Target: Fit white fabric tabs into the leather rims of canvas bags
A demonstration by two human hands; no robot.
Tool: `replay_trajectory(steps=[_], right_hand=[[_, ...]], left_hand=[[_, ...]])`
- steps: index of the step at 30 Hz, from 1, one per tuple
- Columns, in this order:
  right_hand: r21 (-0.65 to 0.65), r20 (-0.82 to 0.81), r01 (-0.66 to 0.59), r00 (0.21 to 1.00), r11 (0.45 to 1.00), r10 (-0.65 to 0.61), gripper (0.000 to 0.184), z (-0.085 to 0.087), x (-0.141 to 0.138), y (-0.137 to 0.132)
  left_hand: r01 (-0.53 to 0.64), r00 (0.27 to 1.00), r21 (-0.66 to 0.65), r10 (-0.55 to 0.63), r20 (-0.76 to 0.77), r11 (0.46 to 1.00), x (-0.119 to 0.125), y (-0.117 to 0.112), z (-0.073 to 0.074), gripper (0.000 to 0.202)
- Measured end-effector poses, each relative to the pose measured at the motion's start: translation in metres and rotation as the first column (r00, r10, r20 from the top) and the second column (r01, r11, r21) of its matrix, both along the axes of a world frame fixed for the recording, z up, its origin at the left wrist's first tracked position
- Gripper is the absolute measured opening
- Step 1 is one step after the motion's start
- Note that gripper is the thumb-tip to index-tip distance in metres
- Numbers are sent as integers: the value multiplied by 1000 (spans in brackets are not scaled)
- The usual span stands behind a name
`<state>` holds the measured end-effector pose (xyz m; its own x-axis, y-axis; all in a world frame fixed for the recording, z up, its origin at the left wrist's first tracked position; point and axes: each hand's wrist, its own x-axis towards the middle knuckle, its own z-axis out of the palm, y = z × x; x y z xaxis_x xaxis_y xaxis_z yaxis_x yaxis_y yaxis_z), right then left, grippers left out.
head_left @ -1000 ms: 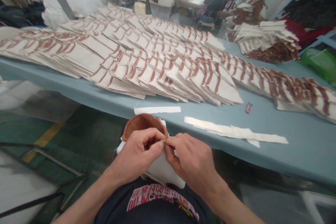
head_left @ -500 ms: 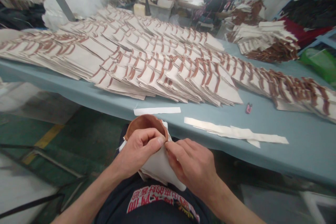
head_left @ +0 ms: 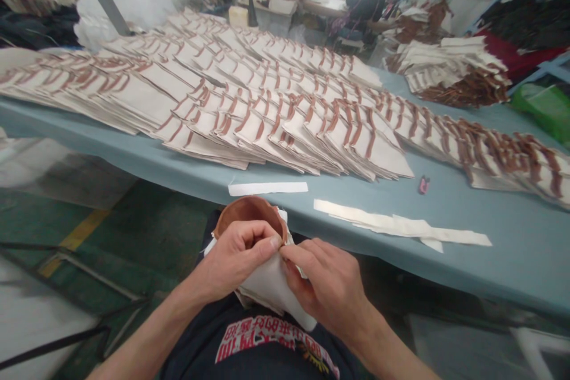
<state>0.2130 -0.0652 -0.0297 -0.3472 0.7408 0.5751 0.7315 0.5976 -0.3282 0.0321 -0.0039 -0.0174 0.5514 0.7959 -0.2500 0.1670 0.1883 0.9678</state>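
A white fabric piece with a brown lining (head_left: 249, 209) rests in my lap, its round brown opening facing up. My left hand (head_left: 244, 255) pinches the rim on its right side, thumb on top and fingers curled. Right beside it, my right hand (head_left: 327, 276) is closed on the same rim, its fingertips almost touching the left thumb. The exact edge between the fingertips is too small to make out. White cloth hangs below both hands. Just beyond, on the table edge, lie a short white strip (head_left: 268, 189) and several cream strips (head_left: 401, 224).
Overlapping rows of white pieces with brown bands (head_left: 285, 124) cover much of the blue-covered table (head_left: 445, 273). Small pink thread snips (head_left: 424, 184) lie near the strips. A stack of cloth pieces (head_left: 454, 68) stands at the back right. Another person (head_left: 367, 0) sits far back.
Both hands stay at the rim with only slight finger movement. My right hand has shifted a little, and the white cloth under it has moved slightly.
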Motion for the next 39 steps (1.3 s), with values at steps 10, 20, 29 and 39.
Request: replay_trajectory(steps=[10, 20, 29, 39], right_hand=[[-118, -320, 34, 945, 992, -70, 13, 6, 7, 5], [-241, -331, -237, 932, 941, 150, 26, 8, 13, 23], [-260, -242, -266, 949, 928, 204, 19, 13, 13, 31], [-243, -220, -297, 944, 924, 245, 15, 9, 14, 34]], left_hand=[[22, 1000, 99, -21, -9, 995, -5, -1, 6, 30], [93, 994, 211, -78, -77, 973, -6, -6, 6, 31], [126, 989, 308, -96, -112, 943, -9, -9, 7, 27], [151, 987, 344, -118, -113, 927, -9, -6, 5, 25]])
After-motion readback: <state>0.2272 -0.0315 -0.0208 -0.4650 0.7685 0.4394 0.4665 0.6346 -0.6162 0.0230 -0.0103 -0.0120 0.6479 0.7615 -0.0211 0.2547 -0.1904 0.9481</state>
